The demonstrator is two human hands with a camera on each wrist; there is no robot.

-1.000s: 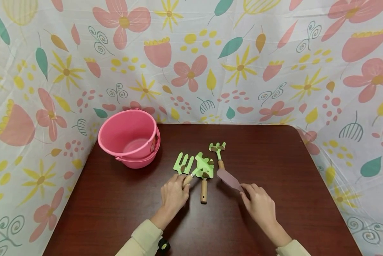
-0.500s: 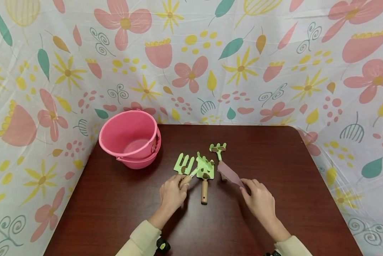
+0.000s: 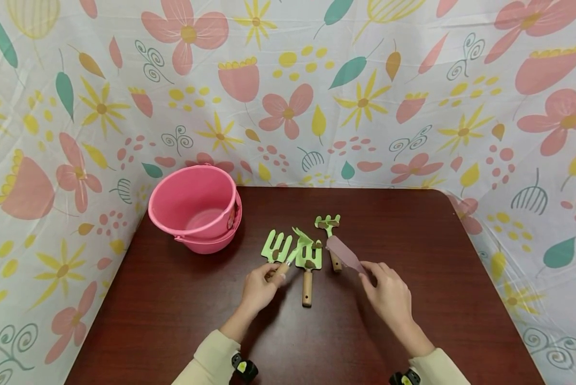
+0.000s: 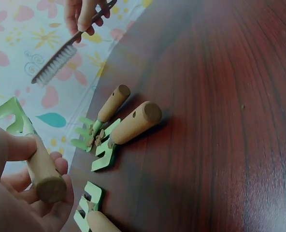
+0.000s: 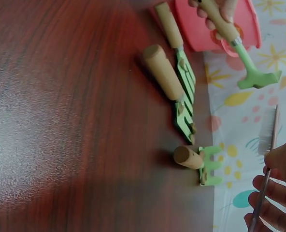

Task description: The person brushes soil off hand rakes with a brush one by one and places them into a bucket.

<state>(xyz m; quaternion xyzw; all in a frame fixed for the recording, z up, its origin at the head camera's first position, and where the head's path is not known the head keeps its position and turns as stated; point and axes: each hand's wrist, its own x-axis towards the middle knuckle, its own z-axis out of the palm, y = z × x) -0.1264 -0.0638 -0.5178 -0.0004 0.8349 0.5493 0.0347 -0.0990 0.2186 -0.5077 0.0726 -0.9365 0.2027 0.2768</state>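
Observation:
My left hand [image 3: 260, 287] grips the wooden handle of a small green hand rake [image 3: 300, 245], held above the table with its head tilted. In my right hand [image 3: 389, 294] is a mauve-backed brush [image 3: 344, 253]; the right wrist view shows fingers around its thin handle. White bristles [image 4: 58, 63] show in the left wrist view. Beneath the held rake lie two green hand forks: one fork [image 3: 308, 255] in the middle, another fork [image 3: 275, 245] to its left, its handle hidden behind my left hand. A second rake [image 3: 329, 224] lies at the right, partly covered by the brush. Brown bits dot these tools.
Pink buckets [image 3: 193, 200], one nested in another, stand at the back left of the dark wooden table [image 3: 393, 224]. A flower-printed cloth [image 3: 288, 107] hangs behind the table and along both sides.
The held rake has turned, so its head now shows more edge-on, and the brown bits earlier seen on it no longer show. The brush has shifted slightly up, baring the lying rake's handle end.

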